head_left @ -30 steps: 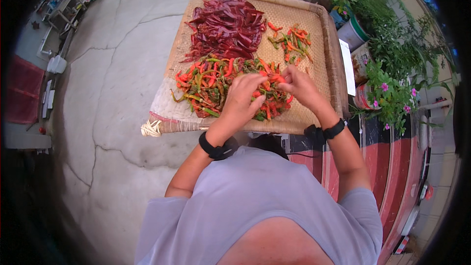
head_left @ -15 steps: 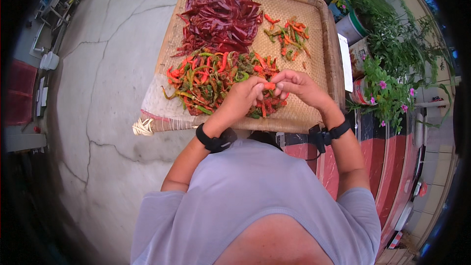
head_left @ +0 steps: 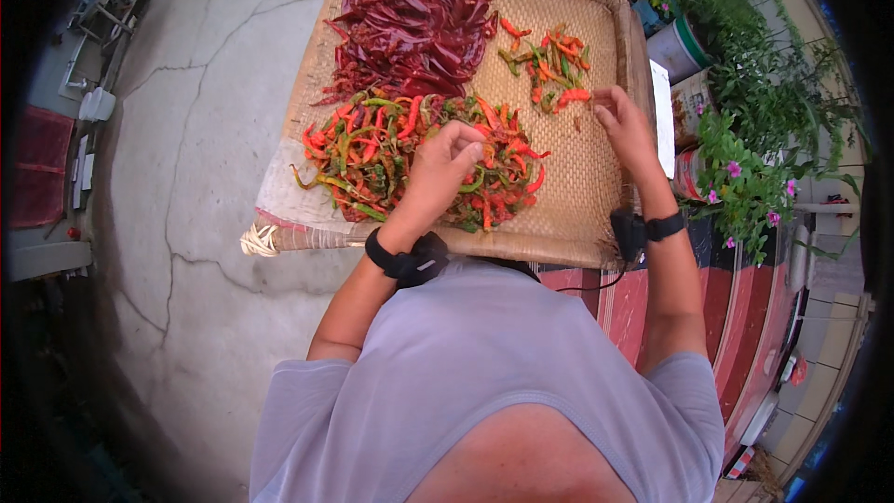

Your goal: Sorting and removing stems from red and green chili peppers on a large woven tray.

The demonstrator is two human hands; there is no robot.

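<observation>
Grey cracked concrete floor (head_left: 168,158) fills the left of the view, with a red mat (head_left: 37,168) at its far edge. Next comes a woven tray (head_left: 577,196), its near-left corner frayed. On it, toward the left, lies a big mixed pile of red, orange and green chillies (head_left: 372,154), and beyond that a heap of dark red dried chillies (head_left: 410,23). The left hand (head_left: 438,172) rests on the near right part of the mixed pile, fingers curled down into the chillies — its grip looks closed on some of them, though which ones I cannot tell. A black wristband (head_left: 405,261) sits on that wrist. Further right, a small sorted pile of chillies (head_left: 549,61) lies on bare weave. The right hand (head_left: 624,126) hovers just beside it, fingers loosely bent, grip narrow — whether anything is pinched I cannot tell. Rightmost stand potted plants with pink flowers (head_left: 745,177).
</observation>
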